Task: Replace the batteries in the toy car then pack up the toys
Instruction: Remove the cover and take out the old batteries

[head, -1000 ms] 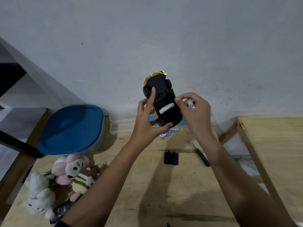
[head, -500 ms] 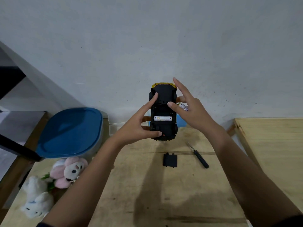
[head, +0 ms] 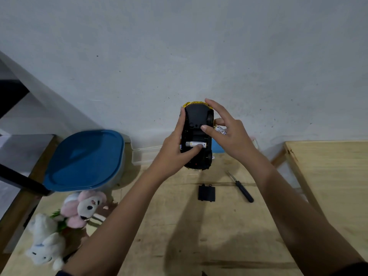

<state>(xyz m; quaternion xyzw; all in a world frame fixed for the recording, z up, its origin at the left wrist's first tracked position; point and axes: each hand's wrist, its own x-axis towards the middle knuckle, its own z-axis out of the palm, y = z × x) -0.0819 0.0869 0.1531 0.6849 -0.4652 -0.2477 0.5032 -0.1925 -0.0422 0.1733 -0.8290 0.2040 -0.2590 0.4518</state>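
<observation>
Left hand (head: 175, 148) is gripping upturned toy car (head: 197, 136), thumb pressing seated battery (head: 192, 144); right hand (head: 229, 136) fingers are curling round spare batteries (head: 220, 130), fingertip touching chassis.

Two bare forearms enter from the bottom of the frame, one from the lower left and one from the lower right, each narrowing toward a slim wrist near the centre; no watch, ring, bracelet or glove shows on either. The left hand (head: 175, 150) and the right hand (head: 227, 134) are uncovered, with short, plain, unpainted nails; the fingers are long and slender. A dark sleeve edge (head: 59, 273) shows at the bottom edge on the left arm, and a similar dark cuff (head: 352, 268) sits in the lower right corner; their fabric is too dim to tell further.
</observation>
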